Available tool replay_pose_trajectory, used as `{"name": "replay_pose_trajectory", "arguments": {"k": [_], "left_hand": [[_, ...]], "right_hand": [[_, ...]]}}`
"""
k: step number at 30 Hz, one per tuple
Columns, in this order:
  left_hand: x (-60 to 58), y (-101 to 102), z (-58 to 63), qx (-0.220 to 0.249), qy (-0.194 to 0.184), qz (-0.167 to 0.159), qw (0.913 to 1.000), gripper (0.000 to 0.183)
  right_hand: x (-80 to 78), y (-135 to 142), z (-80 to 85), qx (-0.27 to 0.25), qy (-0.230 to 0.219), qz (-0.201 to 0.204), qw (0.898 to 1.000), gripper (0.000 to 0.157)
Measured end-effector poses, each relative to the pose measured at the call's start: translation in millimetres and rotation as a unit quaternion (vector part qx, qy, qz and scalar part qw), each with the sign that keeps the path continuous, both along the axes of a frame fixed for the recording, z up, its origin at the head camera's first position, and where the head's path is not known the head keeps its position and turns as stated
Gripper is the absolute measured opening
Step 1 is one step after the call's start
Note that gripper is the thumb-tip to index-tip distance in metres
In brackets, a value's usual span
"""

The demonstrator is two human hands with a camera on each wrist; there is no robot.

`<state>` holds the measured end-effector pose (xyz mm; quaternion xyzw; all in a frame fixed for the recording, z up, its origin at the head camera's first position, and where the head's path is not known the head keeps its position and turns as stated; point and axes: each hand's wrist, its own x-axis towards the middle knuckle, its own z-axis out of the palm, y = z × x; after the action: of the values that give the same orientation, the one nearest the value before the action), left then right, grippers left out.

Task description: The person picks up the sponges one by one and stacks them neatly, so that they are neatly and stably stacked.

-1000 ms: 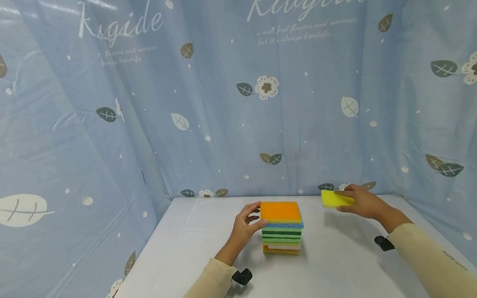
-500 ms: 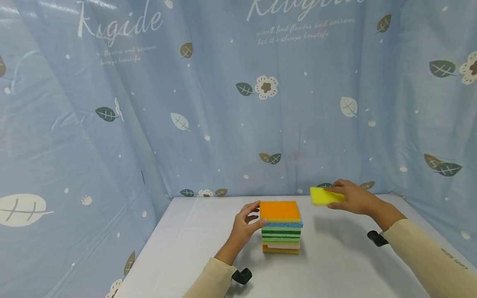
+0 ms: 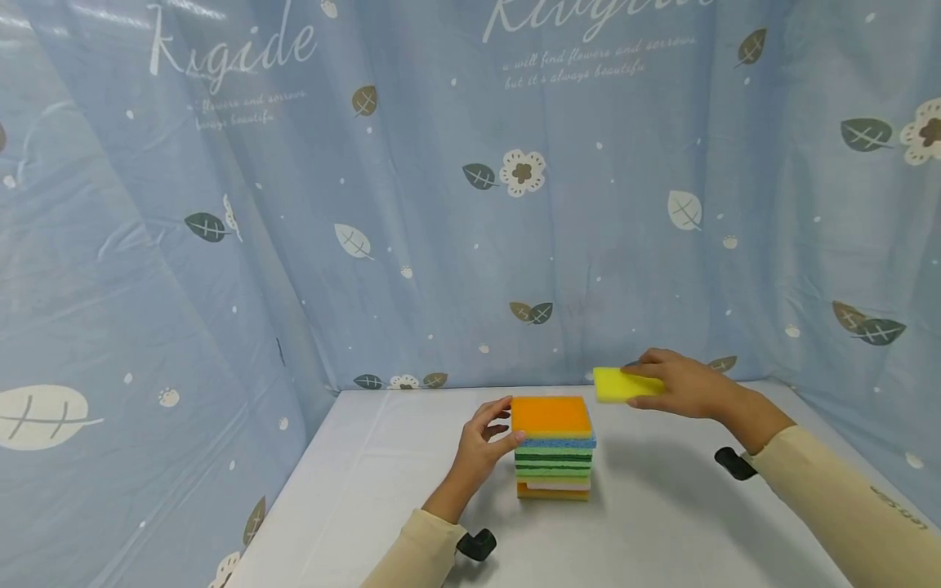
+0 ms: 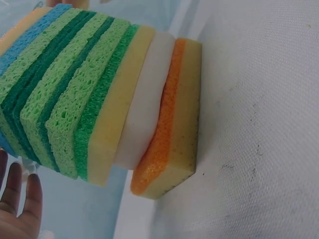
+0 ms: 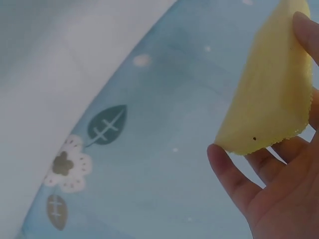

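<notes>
A stack of sponges [image 3: 553, 461] stands on the white table, topped by an orange sponge [image 3: 551, 415] over a blue one. Its green, yellow, white and orange layers show in the left wrist view. At the left side of the stack's top, my left hand [image 3: 478, 445] rests thumb and index fingertips by the corners of the orange sponge. Its other fingers [image 4: 31, 201] spread loosely beside the stack. Up and to the right, my right hand [image 3: 684, 384] pinches a yellow sponge [image 3: 617, 385] in the air between thumb and fingers, its soft pale side [image 5: 269, 84] showing in the right wrist view.
The white tabletop [image 3: 382, 474] extends around the stack. Behind it and to the sides hangs a blue curtain [image 3: 412, 327] printed with leaves and flowers. A black wrist-worn device [image 3: 476, 545] sits by the left sleeve, another [image 3: 733, 464] by the right.
My right hand has carried the yellow sponge leftward and slightly up, closer to the stack. My left hand and the stack stay in place.
</notes>
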<state>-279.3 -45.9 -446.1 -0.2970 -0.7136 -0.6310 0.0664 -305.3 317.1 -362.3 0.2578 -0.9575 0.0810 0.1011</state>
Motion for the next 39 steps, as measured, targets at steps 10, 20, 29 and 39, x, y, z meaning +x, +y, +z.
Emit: {"name": "replay_pose_trajectory", "arguments": {"k": [10, 20, 29, 39], "left_hand": [[-0.1, 0, -0.2, 0.007, 0.002, -0.003, 1.0, 0.058], [-1.1, 1, -0.2, 0.006, 0.005, -0.004, 1.0, 0.058], [-1.1, 0, -1.5, 0.003, 0.004, -0.001, 1.0, 0.058], [-1.1, -1, -1.1, 0.005, 0.01, -0.004, 0.9999, 0.058]], "right_hand": [[6.1, -17, 10.8, 0.006, 0.015, 0.012, 1.0, 0.067], [14.1, -38, 14.7, -0.01, 0.015, 0.025, 1.0, 0.068], [16.7, -51, 11.2, -0.014, 0.016, 0.03, 0.999, 0.07], [17.1, -67, 4.9, -0.03, 0.021, 0.052, 0.998, 0.067]]}}
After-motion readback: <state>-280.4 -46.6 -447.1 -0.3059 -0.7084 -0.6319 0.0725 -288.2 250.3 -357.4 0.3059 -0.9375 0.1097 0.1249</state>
